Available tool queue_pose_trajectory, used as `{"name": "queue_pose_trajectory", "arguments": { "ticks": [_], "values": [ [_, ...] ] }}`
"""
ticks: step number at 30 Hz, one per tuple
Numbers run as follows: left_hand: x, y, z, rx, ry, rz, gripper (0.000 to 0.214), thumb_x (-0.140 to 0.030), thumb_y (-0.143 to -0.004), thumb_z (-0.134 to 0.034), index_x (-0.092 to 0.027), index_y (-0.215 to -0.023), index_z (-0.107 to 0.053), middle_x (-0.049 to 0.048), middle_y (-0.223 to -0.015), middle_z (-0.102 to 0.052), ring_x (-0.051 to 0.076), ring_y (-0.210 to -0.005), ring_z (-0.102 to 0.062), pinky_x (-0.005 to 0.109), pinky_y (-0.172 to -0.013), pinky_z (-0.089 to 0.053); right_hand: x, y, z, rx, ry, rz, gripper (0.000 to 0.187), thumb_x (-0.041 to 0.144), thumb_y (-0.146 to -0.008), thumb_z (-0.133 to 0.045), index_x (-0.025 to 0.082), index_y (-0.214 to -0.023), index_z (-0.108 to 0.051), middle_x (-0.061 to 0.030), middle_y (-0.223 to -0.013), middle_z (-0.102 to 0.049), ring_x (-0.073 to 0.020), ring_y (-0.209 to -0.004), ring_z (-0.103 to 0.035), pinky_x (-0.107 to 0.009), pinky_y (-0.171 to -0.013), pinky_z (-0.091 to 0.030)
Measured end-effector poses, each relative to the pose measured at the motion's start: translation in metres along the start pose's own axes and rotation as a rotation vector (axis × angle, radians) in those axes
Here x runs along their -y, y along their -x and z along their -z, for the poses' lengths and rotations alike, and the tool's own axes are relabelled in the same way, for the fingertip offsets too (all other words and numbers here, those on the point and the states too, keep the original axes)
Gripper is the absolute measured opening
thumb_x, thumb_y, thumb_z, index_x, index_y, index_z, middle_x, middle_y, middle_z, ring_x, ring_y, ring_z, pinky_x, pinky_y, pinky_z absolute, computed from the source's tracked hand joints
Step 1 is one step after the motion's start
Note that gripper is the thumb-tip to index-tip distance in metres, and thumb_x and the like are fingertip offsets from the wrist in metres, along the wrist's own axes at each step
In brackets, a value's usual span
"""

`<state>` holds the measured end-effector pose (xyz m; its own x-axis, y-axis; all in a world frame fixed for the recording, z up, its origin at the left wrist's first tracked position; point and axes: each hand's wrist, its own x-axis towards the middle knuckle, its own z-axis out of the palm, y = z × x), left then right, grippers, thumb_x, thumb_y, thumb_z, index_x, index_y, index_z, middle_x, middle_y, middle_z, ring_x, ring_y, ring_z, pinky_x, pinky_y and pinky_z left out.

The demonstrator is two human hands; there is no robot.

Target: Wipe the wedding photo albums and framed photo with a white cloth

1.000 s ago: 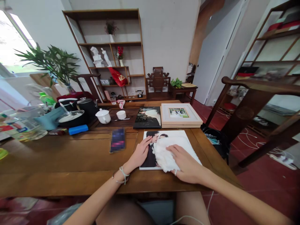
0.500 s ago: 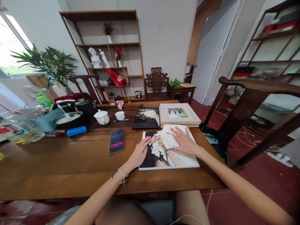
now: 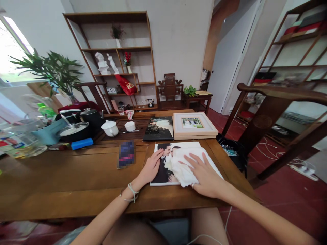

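Note:
A photo panel [image 3: 163, 173] showing a couple lies flat on the wooden table before me. My left hand [image 3: 152, 165] rests with straight fingers on its left side. Over its right part my right hand [image 3: 204, 172] lies spread on a white cloth [image 3: 182, 166], pressing it against the panel. The cloth hides the right portion of the picture and reaches past its right edge. Just behind the panel are a dark photo panel [image 3: 158, 128] and a pale wooden picture frame [image 3: 208, 128] holding a small photo.
On the wooden table [image 3: 84, 180] a blurred-out dark item [image 3: 126, 154] lies left of my hands. Farther back stand a white lidded cup [image 3: 109, 128], a small white bowl [image 3: 129, 126], a blue box [image 3: 82, 143] and a black pan [image 3: 74, 131]. A wooden chair [image 3: 273, 105] stands at the right.
My right hand has slid the white cloth toward me and slightly right across the panel, uncovering its upper edge and covering more of its lower right. My left hand stays in place.

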<state>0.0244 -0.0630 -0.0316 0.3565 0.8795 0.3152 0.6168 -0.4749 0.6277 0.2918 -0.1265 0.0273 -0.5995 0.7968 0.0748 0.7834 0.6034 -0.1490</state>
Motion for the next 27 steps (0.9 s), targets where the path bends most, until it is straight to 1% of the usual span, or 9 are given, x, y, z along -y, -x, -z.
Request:
{"name": "queue_pose_trajectory", "arguments": {
  "ticks": [3, 6, 13, 16, 19, 21, 23, 25, 27],
  "values": [
    [0.001, 0.0, 0.0, -0.01, 0.006, 0.002, 0.045, -0.021, -0.095, -0.031, -0.022, -0.137, -0.048, 0.0069, -0.148, -0.043, 0.019, -0.139, -0.037, 0.045, -0.117, -0.025, -0.016, -0.015, -0.003, -0.043, 0.017, -0.015, 0.077, 0.027, -0.073, -0.057, 0.023, -0.147, -0.035, -0.0099, -0.156, -0.026, -0.0361, -0.142, -0.015, -0.066, -0.109, 0.002],
    [0.001, 0.0, 0.0, -0.016, 0.008, 0.01, 0.044, -0.022, -0.095, -0.031, -0.023, -0.136, -0.048, 0.0065, -0.148, -0.043, 0.019, -0.138, -0.037, 0.046, -0.117, -0.026, -0.033, -0.032, -0.004, -0.067, 0.037, -0.041, 0.068, 0.032, -0.075, -0.057, 0.018, -0.141, -0.045, -0.0119, -0.154, -0.029, -0.0366, -0.141, -0.017, -0.065, -0.11, 0.001],
    [0.004, 0.0, -0.001, -0.024, 0.012, -0.008, 0.044, -0.022, -0.095, -0.033, -0.023, -0.136, -0.048, 0.0064, -0.148, -0.044, 0.019, -0.138, -0.038, 0.046, -0.117, -0.027, -0.056, -0.053, 0.001, -0.075, 0.094, -0.095, 0.048, 0.026, -0.08, -0.05, 0.009, -0.123, -0.061, -0.0154, -0.153, -0.031, -0.0358, -0.141, -0.019, -0.065, -0.11, -0.005],
    [0.004, 0.0, -0.002, -0.037, 0.017, -0.018, 0.043, -0.022, -0.095, -0.033, -0.024, -0.135, -0.049, 0.0056, -0.147, -0.044, 0.019, -0.137, -0.039, 0.046, -0.117, -0.026, -0.049, -0.048, -0.001, -0.064, 0.12, -0.096, 0.042, 0.028, -0.082, -0.05, 0.009, -0.115, -0.067, -0.0165, -0.152, -0.032, -0.0378, -0.14, -0.02, -0.065, -0.11, -0.006],
    [0.004, 0.0, -0.002, -0.043, 0.023, -0.016, 0.043, -0.022, -0.096, -0.031, -0.024, -0.134, -0.05, 0.005, -0.147, -0.045, 0.019, -0.137, -0.039, 0.046, -0.117, -0.026, -0.028, -0.028, -0.003, -0.038, 0.128, -0.1, 0.045, 0.033, -0.081, -0.053, 0.009, -0.115, -0.067, -0.018, -0.152, -0.032, -0.0412, -0.139, -0.02, -0.066, -0.11, -0.008],
    [0.003, 0.0, -0.002, -0.037, 0.02, -0.014, 0.043, -0.022, -0.096, -0.03, -0.024, -0.135, -0.049, 0.0052, -0.148, -0.044, 0.019, -0.137, -0.039, 0.047, -0.117, -0.026, -0.011, -0.012, -0.004, -0.028, 0.107, -0.086, 0.054, 0.034, -0.078, -0.055, 0.01, -0.126, -0.061, -0.0177, -0.152, -0.031, -0.0419, -0.139, -0.018, -0.067, -0.11, -0.008],
    [0.002, 0.0, -0.002, -0.031, 0.014, -0.012, 0.044, -0.022, -0.096, -0.031, -0.023, -0.136, -0.049, 0.0057, -0.148, -0.044, 0.02, -0.138, -0.038, 0.047, -0.117, -0.026, 0.003, 0.003, -0.002, -0.015, 0.061, -0.05, 0.066, 0.032, -0.077, -0.056, 0.014, -0.14, -0.048, -0.0154, -0.154, -0.029, -0.0413, -0.14, -0.016, -0.068, -0.109, -0.007],
    [0.002, 0.0, -0.002, -0.025, 0.009, -0.008, 0.044, -0.022, -0.095, -0.031, -0.023, -0.136, -0.048, 0.0061, -0.148, -0.044, 0.02, -0.138, -0.038, 0.047, -0.117, -0.026, 0.01, 0.011, 0.002, 0.002, 0.016, -0.014, 0.07, 0.03, -0.076, -0.056, 0.017, -0.143, -0.042, -0.0123, -0.155, -0.028, -0.0401, -0.141, -0.016, -0.067, -0.11, -0.007],
    [0.002, 0.0, -0.001, -0.025, 0.009, -0.004, 0.044, -0.023, -0.095, -0.032, -0.024, -0.135, -0.049, 0.006, -0.148, -0.044, 0.02, -0.138, -0.038, 0.047, -0.117, -0.026, 0.006, 0.009, 0.006, 0.016, -0.007, -0.009, 0.06, 0.029, -0.076, -0.055, 0.017, -0.135, -0.053, -0.0108, -0.155, -0.029, -0.0387, -0.141, -0.017, -0.065, -0.112, -0.006]
  ]
}}
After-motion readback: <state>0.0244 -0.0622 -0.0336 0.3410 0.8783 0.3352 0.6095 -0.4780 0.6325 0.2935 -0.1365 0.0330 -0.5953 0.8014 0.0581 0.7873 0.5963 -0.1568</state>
